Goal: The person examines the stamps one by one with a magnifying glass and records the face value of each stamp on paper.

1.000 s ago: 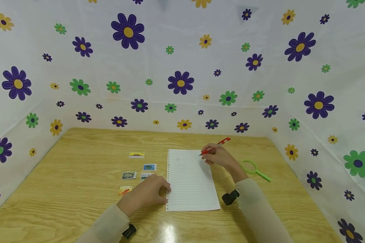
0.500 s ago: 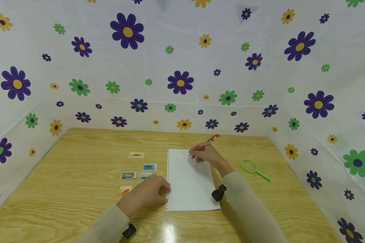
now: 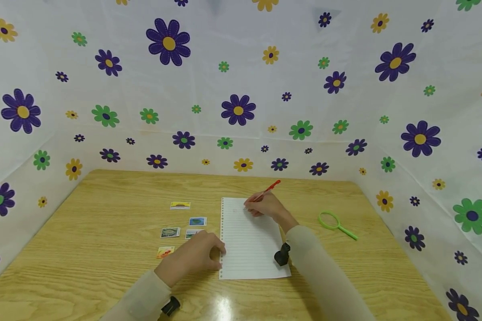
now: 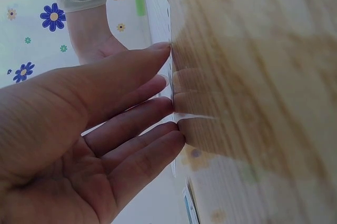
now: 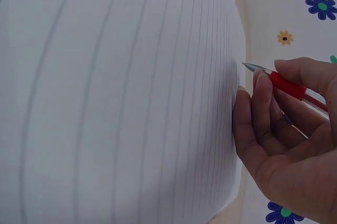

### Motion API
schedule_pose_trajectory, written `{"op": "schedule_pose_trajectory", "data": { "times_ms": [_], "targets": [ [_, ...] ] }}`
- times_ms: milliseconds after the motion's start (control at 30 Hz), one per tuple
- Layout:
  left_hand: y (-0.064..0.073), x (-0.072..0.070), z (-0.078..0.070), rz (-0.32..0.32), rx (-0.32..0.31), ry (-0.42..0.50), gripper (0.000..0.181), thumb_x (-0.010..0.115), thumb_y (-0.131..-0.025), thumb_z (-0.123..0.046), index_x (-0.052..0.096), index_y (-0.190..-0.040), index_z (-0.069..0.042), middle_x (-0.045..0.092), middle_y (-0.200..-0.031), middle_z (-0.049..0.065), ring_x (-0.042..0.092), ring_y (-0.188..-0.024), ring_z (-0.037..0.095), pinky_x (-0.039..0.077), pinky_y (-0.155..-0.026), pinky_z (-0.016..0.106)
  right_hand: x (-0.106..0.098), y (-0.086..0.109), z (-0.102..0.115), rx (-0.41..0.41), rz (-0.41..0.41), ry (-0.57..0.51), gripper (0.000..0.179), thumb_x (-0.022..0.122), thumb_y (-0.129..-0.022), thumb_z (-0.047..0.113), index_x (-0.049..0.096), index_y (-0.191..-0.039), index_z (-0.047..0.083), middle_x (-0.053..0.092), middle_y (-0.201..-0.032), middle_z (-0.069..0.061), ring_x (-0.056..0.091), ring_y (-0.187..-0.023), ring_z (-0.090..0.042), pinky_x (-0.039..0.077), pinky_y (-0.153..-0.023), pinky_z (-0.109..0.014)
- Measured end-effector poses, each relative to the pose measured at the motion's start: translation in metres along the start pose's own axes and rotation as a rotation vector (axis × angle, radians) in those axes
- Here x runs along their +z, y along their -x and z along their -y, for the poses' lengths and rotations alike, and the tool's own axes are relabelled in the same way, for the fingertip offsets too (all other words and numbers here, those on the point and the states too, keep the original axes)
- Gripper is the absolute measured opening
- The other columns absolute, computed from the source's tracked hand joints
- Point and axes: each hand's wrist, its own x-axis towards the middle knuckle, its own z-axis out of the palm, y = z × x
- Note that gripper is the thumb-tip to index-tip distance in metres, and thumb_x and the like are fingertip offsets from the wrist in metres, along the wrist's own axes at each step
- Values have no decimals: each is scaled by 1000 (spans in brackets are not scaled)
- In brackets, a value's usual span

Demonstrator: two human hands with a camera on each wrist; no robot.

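A lined sheet of paper (image 3: 253,249) with punched holes down its left side lies on the wooden table. My right hand (image 3: 267,206) pinches a red pen (image 3: 273,185) over the upper part of the sheet. In the right wrist view the pen's metal tip (image 5: 249,67) points toward the paper, and the curled lower fingers rest at its surface. Small faint marks (image 3: 235,210) show near the top left of the page. My left hand (image 3: 196,253) rests at the sheet's left edge, its fingertips (image 4: 179,132) down on the edge and the table.
Several small picture cards lie left of the paper, among them a yellow one (image 3: 180,205) and a blue one (image 3: 198,221); the left hand partly covers another (image 3: 192,233). A green magnifying glass (image 3: 347,232) lies to the right. Flower-patterned sheeting (image 3: 209,89) encloses the table.
My right hand has moved left across the top of the paper with the pen, toward the faint marks. The left hand has stayed at the sheet's edge.
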Motion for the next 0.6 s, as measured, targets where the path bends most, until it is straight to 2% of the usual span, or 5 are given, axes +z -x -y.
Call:
{"op": "schedule_pose_trajectory", "data": {
  "times_ms": [600],
  "targets": [
    [0, -1, -2, 8, -25, -1, 23, 90, -78, -14, 81, -98, -8, 79, -108, 6, 64, -93, 15, 52, -81, 32, 0, 0, -5, 41, -35, 28, 20, 80, -90, 21, 80, -105, 8, 76, -85, -3, 64, -71, -9, 55, -66, -19]
  ]
}}
